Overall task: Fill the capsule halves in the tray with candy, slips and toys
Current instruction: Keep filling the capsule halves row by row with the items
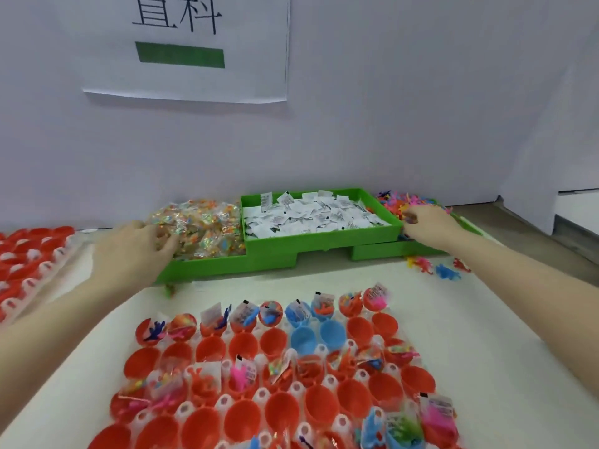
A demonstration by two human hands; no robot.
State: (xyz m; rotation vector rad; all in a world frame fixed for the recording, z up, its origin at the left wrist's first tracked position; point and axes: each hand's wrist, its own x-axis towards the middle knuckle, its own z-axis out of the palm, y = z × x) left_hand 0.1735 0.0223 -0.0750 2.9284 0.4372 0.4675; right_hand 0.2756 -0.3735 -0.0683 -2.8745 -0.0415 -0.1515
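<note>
A clear tray (324, 380) in front of me holds several red and a few blue capsule halves (329, 332); some hold candy, slips and toys, others are bare inside. My left hand (136, 251) reaches into the pile of wrapped candy (207, 228) in the left green bin, fingers curled in among the packets. Curled fingers of my right hand (428, 225) lie at the pile of small coloured toys (411, 199) in the right green bin; whether they hold a toy is hidden. White paper slips (311, 212) fill the middle green bin (321, 241).
A second tray of red capsule halves (29, 254) lies at the far left. A few loose toys (434, 267) lie on the white table near the right bin. A white wall with a paper sign (194, 47) stands close behind the bins.
</note>
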